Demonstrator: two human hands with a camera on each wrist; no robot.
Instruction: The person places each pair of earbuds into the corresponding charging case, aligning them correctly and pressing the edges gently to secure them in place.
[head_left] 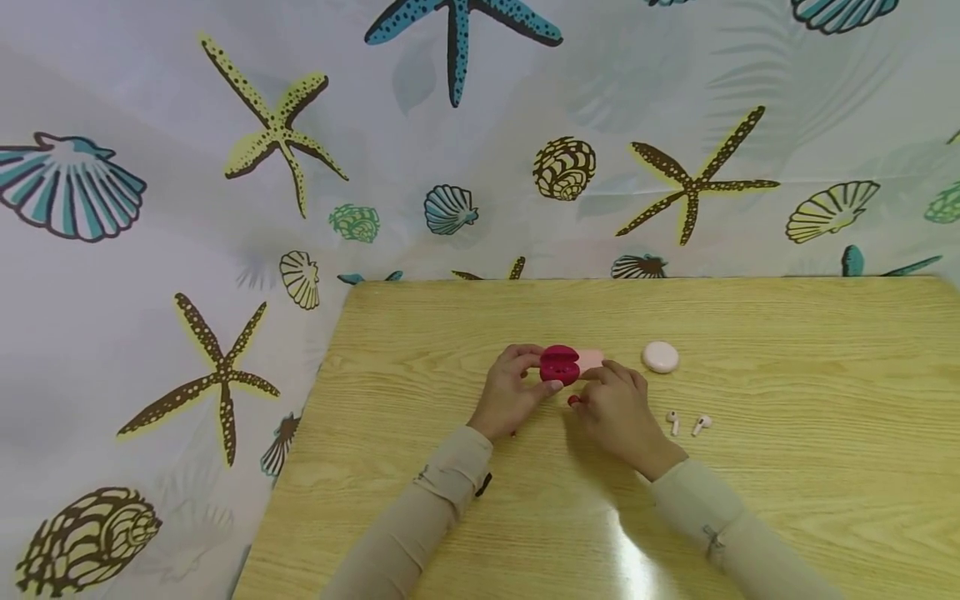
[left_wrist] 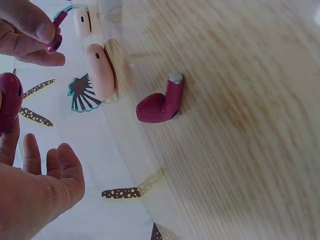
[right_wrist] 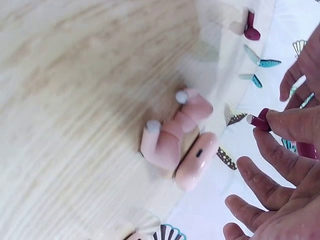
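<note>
My left hand (head_left: 508, 392) grips a dark red earbud case (head_left: 560, 367) between fingers and thumb, its lid raised. Close to the case's right side, my right hand (head_left: 617, 410) pinches a dark red earbud (right_wrist: 261, 121) between thumb and index finger, the other fingers spread apart. A second dark red earbud (left_wrist: 162, 105) lies on the table beside my left wrist, mostly hidden by it in the head view. Right of my right hand, two pale pink earbuds (head_left: 672, 422) lie side by side.
Behind the red case is a pink case (head_left: 590, 359), partly covered by it. A rounded pale pink case (head_left: 660, 357) sits farther right. The wooden table (head_left: 825, 375) meets a cloth (head_left: 495, 225) printed with shells and starfish at its back and left edges.
</note>
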